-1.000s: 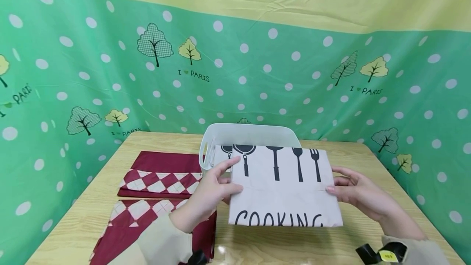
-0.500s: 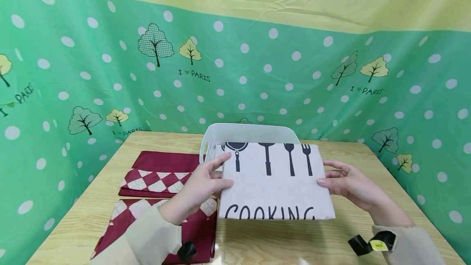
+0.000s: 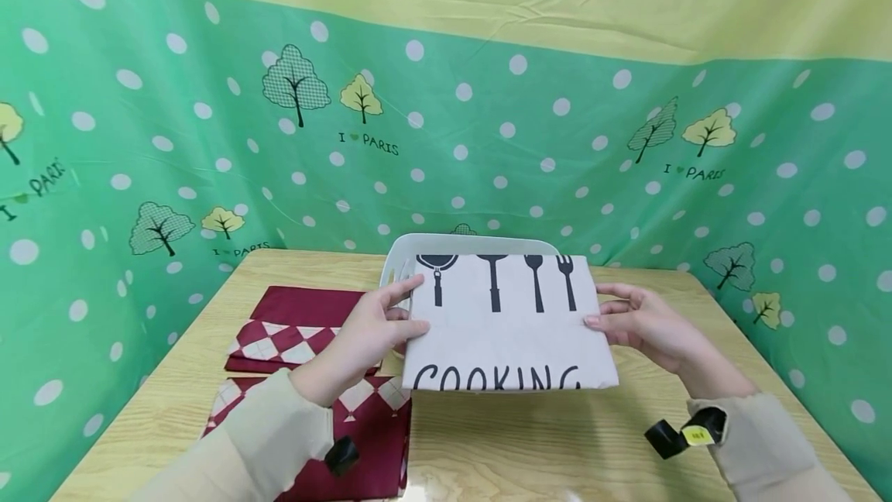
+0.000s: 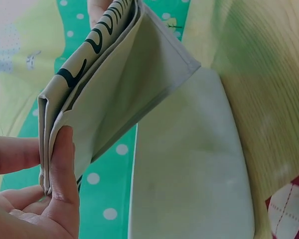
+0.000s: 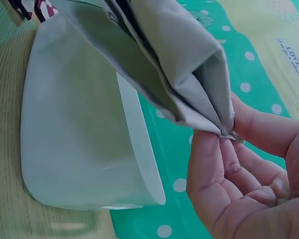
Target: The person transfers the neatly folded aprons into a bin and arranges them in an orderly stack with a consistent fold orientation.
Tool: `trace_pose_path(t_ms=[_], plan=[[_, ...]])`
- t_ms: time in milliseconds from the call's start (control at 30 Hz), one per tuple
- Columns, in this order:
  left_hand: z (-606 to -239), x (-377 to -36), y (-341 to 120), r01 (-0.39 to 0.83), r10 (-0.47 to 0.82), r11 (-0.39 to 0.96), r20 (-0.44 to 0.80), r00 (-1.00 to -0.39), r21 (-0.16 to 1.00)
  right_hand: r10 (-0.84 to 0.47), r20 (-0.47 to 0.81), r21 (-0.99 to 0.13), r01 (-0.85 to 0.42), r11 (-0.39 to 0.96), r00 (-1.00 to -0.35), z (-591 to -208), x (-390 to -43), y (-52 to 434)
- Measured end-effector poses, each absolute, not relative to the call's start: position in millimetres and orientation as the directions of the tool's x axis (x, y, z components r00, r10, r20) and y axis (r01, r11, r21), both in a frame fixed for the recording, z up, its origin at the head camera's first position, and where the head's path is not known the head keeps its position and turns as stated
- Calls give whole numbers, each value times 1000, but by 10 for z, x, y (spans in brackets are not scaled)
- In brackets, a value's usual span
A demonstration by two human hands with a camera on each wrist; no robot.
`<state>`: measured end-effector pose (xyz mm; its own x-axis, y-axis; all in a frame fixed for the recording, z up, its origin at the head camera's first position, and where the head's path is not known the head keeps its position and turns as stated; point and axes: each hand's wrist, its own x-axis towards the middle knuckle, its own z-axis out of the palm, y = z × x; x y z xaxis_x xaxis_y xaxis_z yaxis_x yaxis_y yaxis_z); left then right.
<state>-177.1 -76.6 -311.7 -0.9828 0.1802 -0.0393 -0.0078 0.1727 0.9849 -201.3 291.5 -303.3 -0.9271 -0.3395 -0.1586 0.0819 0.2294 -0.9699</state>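
Observation:
A folded white cloth, printed with black kitchen utensils and the word COOKING, is held up by both hands. My left hand pinches its left edge, the thumb on the printed face. At the opposite edge my right hand grips it the same way. In the left wrist view, the folded layers of the cloth sit between the thumb and fingers, and a loose layer hangs out behind. Behind and below the cloth stands a pale plastic basket, largely hidden in the head view; its outer wall shows in the right wrist view.
Two folded burgundy cloths with white diamond patterns lie on the left of the wooden table: one farther back, one nearer, partly under the left forearm. A green and yellow curtain surrounds the table's back and sides.
Both hands have carried the folded white cloth left and away from me, so it covers more of the basket. The burgundy cloths and the basket have stayed put.

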Motion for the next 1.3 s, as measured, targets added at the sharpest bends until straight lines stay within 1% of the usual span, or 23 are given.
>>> trace_pose_path(t_ms=[233, 433, 533, 767, 1000, 1133, 1300], plan=[[-3050, -1875, -811, 3, 185, 218, -38, -982, 976, -322, -159, -967, 81, 243, -933, -2966, -2110, 2845], [-3001, -1982, -835, 14, 214, 264, -45, -976, 964, -308, -163, -963, 83, 257, -937, -2906, -2180, 2801], [-2976, -2044, -840, -2, 206, 281, -62, -977, 960, -295, -170, -961, 93, 259, -940, -2878, -2215, 2782], [-2896, -2196, -864, 18, 183, 323, -44, -982, 946, -255, -170, -958, 99, 268, -952, -2810, -2313, 2724], [-2854, -2282, -879, 16, 171, 324, -42, -984, 946, -209, -176, -952, 113, 284, -962, -2757, -2398, 2659], [-2845, -2329, -875, 21, 141, 321, -26, -990, 947, -201, -172, -958, 117, 262, -964, -2749, -2445, 2634], [-2846, -2392, -877, 22, 103, 285, -7, -995, 958, -170, -163, -964, 119, 239, -972, -2745, -2505, 2592]])
